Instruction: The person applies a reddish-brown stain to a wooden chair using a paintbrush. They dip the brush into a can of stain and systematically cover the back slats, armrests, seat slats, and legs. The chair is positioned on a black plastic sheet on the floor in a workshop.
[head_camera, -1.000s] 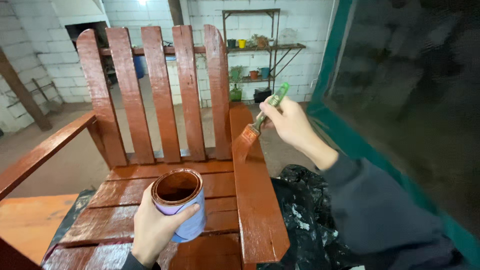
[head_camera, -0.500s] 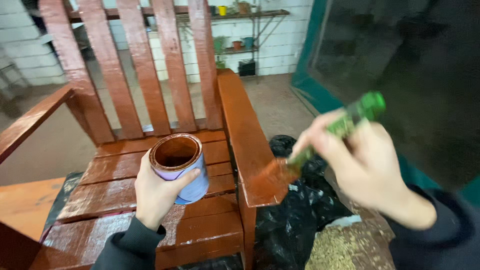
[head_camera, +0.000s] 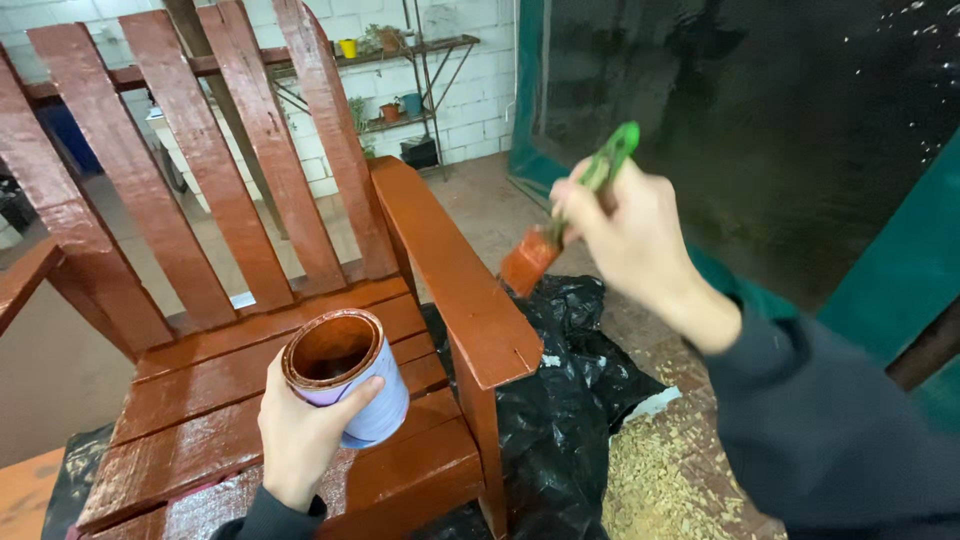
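Note:
A slatted wooden chair (head_camera: 250, 330), coated in wet red-brown paint, fills the left of the view. My left hand (head_camera: 305, 435) grips a pale lilac paint can (head_camera: 350, 375) above the seat; its inside is smeared brown. My right hand (head_camera: 625, 225) holds a green-handled paintbrush (head_camera: 560, 225) just right of the chair's right armrest (head_camera: 450, 275). The brush's bristles are loaded with red-brown paint and point down-left, close to the armrest's outer edge but apart from it.
Black plastic sheeting (head_camera: 560, 400) lies under and beside the chair, with a sawdust-covered board (head_camera: 660, 470) to its right. A dark window in a teal frame (head_camera: 760, 130) fills the right. A metal shelf with small pots (head_camera: 400, 80) stands against the white brick wall.
My right hand has pulled the brush off the armrest and out to its right side. My view has shifted down and to the right. The can has stayed over the seat.

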